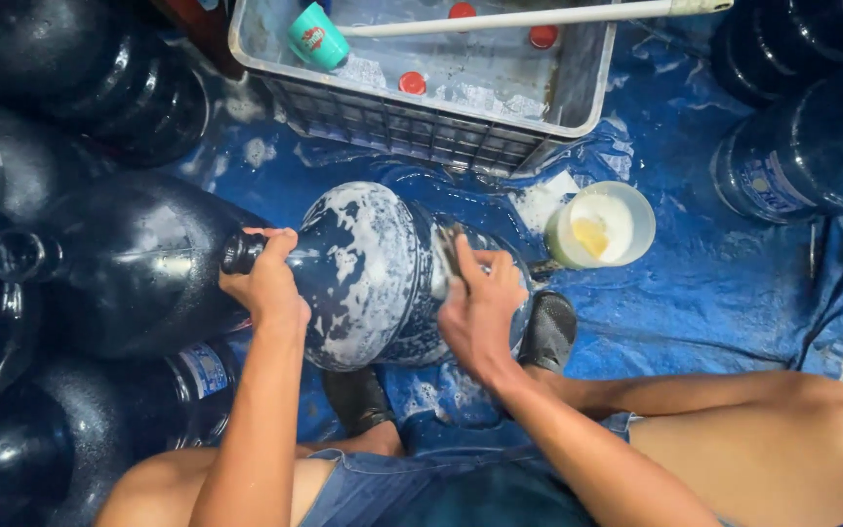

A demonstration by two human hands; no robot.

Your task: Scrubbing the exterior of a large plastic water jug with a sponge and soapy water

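Blue tarpaulin (724, 293), wet and streaked with foam, covers the floor under everything I see from the head camera. At its middle a large dark-blue water jug (373, 273) lies on its side, smeared with white suds, its neck pointing toward the left edge of the tarpaulin. My left hand (267, 283) is wrapped around that neck — a closed grip, fingers curled over it. My right hand (482, 303) presses flat on the jug's body near its base, with a dark scrubbing pad (451, 256) under the fingers; the grip is closed on the pad against the jug wall. My dark shoes (546, 330) sit just below the jug, touching or nearly touching it.

Just beside the jug's base, toward the right, stands a white tub (602, 224) with yellowish soap in it. At the far edge is a grey plastic crate (412, 127) holding soapy water, red caps and a teal cup (316, 37) — a white pipe (519, 18) lies across its rim. More dark jugs (100, 263) crowd the left edge, others the far right corner.
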